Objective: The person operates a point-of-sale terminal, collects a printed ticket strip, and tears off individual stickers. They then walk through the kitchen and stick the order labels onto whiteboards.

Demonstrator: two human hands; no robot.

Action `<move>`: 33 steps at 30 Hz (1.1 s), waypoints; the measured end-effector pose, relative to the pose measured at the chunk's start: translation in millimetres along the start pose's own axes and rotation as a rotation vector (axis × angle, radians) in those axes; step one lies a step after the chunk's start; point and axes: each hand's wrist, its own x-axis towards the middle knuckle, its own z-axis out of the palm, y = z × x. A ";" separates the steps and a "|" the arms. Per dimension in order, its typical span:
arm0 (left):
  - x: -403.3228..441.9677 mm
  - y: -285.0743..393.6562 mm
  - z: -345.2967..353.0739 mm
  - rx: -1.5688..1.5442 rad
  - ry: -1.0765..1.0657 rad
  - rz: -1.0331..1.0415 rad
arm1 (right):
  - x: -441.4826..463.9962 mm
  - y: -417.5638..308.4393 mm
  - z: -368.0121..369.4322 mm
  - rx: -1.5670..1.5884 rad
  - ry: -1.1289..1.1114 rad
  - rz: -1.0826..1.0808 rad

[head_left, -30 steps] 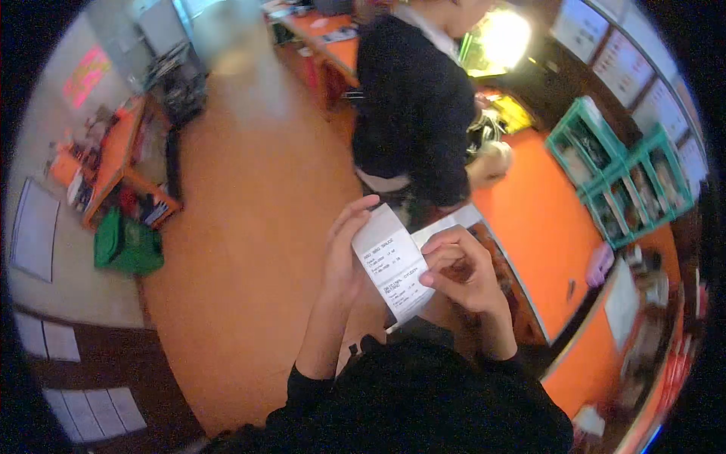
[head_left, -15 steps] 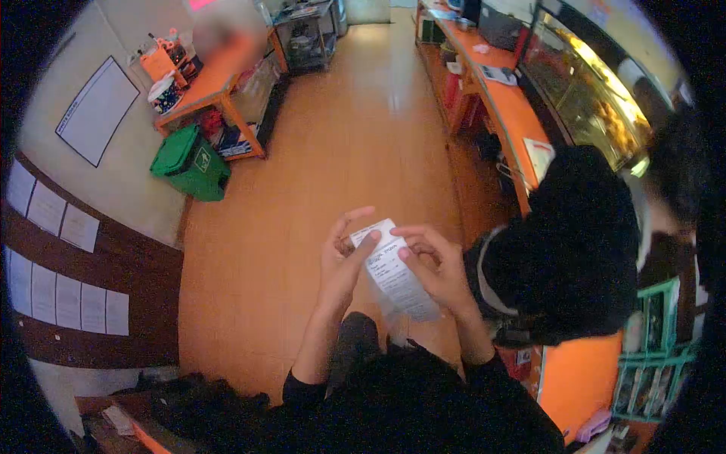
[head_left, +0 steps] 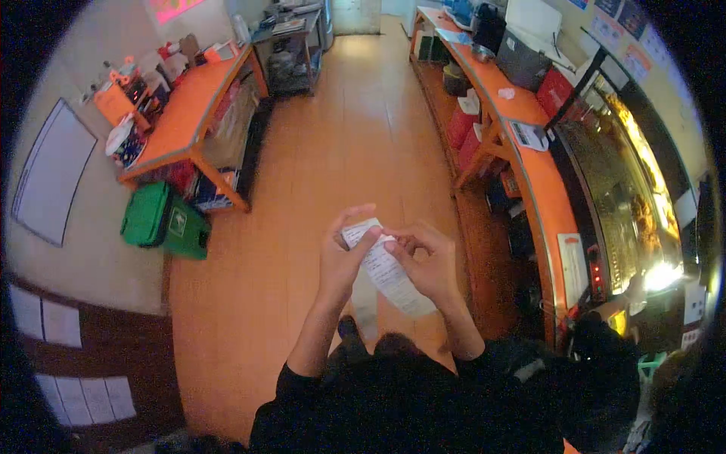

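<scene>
A long white printed receipt [head_left: 392,271] hangs in front of me between my two hands, its print too blurred to read. My left hand [head_left: 344,257] pinches its upper left part, with the thumb lying across the paper and the index finger raised behind. On the other edge, my right hand [head_left: 429,265] grips the paper near the top between thumb and fingertips. The lower end of the receipt slants down to the right, next to my right wrist. Another pale strip [head_left: 365,306] shows below the hands; whether it belongs to the same paper I cannot tell.
An orange table [head_left: 193,113] with several items stands at the left, beside a green bin [head_left: 166,221]. Along the right runs an orange counter [head_left: 541,178] with a lit glass display case [head_left: 624,197]. A person in dark clothing [head_left: 601,356] is close at my right. Wooden flooring [head_left: 348,151] stretches ahead.
My view has moved forward along the floor, and the person at the right now appears lower and farther back. Both hands stay on the receipt, the right one slightly closer to the left.
</scene>
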 end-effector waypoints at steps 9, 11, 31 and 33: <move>309.1 -4.3 -25.4 -0.014 -0.030 -0.156 | 226.3 62.9 -0.9 -0.099 0.171 -0.345; 390.2 -9.5 -42.4 0.082 0.109 -0.020 | 282.1 92.7 -16.5 0.103 0.095 -0.361; 929.0 -75.8 -209.8 0.576 0.740 0.514 | 955.8 551.9 -114.2 0.202 0.191 0.588; 1030.6 -88.5 -163.3 0.404 0.643 0.441 | 995.6 585.2 -116.7 0.278 0.253 0.853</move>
